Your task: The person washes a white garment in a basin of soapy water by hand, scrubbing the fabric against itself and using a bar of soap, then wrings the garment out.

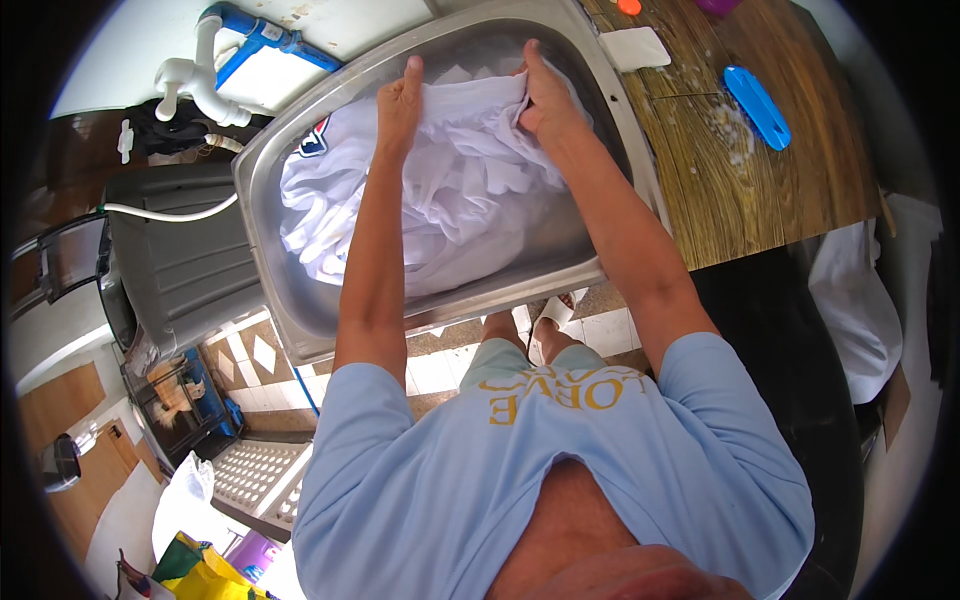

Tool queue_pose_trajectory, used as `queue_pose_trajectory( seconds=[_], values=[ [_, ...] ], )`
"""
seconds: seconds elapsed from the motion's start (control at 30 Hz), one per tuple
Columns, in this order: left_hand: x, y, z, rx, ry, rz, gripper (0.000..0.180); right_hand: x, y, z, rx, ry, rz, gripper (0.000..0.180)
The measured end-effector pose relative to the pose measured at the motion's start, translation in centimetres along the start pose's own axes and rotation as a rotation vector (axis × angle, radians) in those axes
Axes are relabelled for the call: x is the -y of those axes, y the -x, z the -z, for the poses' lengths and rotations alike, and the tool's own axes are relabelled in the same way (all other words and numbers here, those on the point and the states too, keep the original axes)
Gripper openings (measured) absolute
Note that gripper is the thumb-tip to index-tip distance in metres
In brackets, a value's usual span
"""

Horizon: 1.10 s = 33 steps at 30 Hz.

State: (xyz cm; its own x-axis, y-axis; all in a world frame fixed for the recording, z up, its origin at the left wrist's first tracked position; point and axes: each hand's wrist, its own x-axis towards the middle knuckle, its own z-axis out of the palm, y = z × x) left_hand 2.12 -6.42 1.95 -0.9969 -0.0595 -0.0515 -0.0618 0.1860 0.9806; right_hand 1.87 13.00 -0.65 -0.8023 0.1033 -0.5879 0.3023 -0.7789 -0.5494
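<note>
A wet white garment [460,170] lies heaped in a stainless steel sink [253,200], with a dark blue and red emblem [315,138] at its left side. My left hand [400,105] is closed on the cloth near the far edge, thumb pointing up. Farther right, my right hand [548,102] grips the same cloth, its thumb raised too. Between the two hands a stretch of fabric is pulled fairly straight, while the rest lies in loose folds below. The fingertips of both hands are partly hidden by the cloth and palms.
A white tap [200,85] on blue pipe is at the far left. On the wooden counter [700,190] to the right lie a blue brush [757,107], a white block [635,48] and some suds. A grey plastic drainboard-like surface [180,225] and white hose [170,213] sit left of the sink.
</note>
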Motion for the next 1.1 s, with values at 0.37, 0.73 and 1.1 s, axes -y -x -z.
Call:
queue_pose_trajectory(
  seconds=[0.37, 0.73, 1.1],
  values=[
    [-0.1, 2.4, 2.4, 0.110, 0.258, -0.070, 0.027, 1.3, 0.6, -1.0, 0.197, 0.024, 0.099, 0.050],
    [-6.2, 16.7, -7.3, 0.248, -0.202, -0.623, 0.029, 3.0, 0.6, -0.9, 0.933, -0.452, -0.108, 0.049],
    [-4.6, 19.2, -9.4, 0.239, -0.339, -0.692, 0.043, 2.7, 0.5, -1.3, 1.118, -0.511, -0.275, 0.048]
  ],
)
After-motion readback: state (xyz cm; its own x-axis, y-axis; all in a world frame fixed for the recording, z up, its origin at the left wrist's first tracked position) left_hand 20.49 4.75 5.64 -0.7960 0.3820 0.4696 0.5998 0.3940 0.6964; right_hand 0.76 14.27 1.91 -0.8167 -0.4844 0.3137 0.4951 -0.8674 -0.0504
